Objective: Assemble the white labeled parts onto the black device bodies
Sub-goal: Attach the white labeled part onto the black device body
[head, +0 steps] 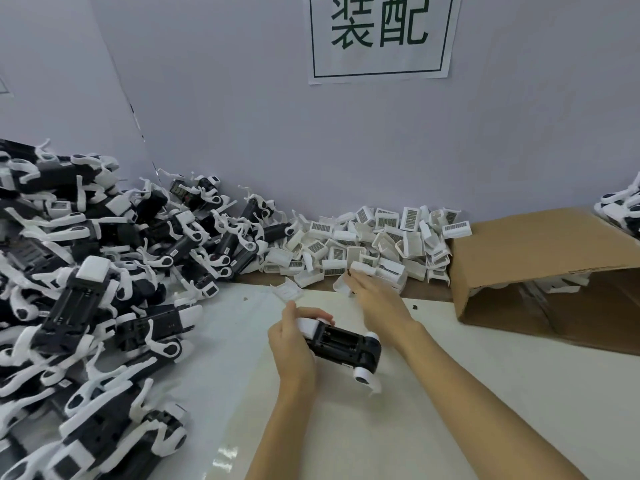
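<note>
While the left hand (294, 344) is gripping one black body (341, 344) by its white-capped end, fingers curled over the top and thumb on the near side, the right hand (375, 299) is reaching past it into the edge of the heap of white parts (377, 244). Its fingers are lying fairly straight over one white part (363, 267); whether they are already pinching it I cannot tell.

The body is hovering or resting just above the desk (450, 393), between the two wrists, open side up, with a white wheel-like end (365, 375) pointing away from the left hand. It is looking like hard moulded plastic: stiff, light enough for one hand, and not slippery, so a grip across its narrow sides is probably serving well. The thin white arms sticking out of the bodies piled left of the left hand (69, 289) are looking bendable and easy to snag, so they are best avoided.

The white parts seem to be hollow thin-walled shells, very light, likely to flex if squeezed hard; taking one by its outer walls looks safest.

Each shell is carrying a barcode label, too small to read. On the wall beyond the right hand a sign (381, 32) is reading "装配". A brown box (540, 258) is lying open to the right of the right hand.
</note>
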A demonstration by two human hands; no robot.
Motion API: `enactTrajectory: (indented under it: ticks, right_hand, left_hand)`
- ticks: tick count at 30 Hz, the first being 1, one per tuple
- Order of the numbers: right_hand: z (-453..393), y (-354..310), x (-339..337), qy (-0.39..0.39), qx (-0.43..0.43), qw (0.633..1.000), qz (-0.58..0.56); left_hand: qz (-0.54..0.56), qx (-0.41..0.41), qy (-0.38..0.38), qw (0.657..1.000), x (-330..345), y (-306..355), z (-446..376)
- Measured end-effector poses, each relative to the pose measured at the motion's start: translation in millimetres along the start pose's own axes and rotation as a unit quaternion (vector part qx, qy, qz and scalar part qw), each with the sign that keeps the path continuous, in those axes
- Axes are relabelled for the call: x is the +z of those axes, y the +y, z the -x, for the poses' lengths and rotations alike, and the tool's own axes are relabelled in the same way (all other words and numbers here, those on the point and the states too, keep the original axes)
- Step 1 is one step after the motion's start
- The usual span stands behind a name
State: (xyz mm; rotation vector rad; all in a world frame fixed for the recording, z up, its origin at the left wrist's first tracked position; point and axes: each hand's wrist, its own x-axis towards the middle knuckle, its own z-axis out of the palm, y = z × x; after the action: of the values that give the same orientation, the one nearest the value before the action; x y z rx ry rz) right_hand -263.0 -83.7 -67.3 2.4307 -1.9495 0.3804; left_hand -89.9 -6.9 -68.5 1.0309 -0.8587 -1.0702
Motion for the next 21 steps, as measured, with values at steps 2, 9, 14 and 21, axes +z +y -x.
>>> enactTrajectory:
  ticks: [2,9,14,21]
  right_hand:
    - [-12,3,8,0.014,-0.018,0.997,0.078]
    - [11,-2,-2,0.144,-0.023,0.989,-0.038]
    - [65,-7,-30,0.141,0.092,0.893,-0.418]
    - [138,-21,-35,0.231,0.098,0.789,-0.561]
  left_hand:
    - [-0.002,0.004,-0.006,1.0,0,-1,-1]
    - [-0.003,0.006,-0.003,1.0,1,-3,-5]
    - [-0.012,0.003,-0.004,1.0,5,-3,-2]
    - [-0.03,0.004,-0.017,0.999,11,-7,6]
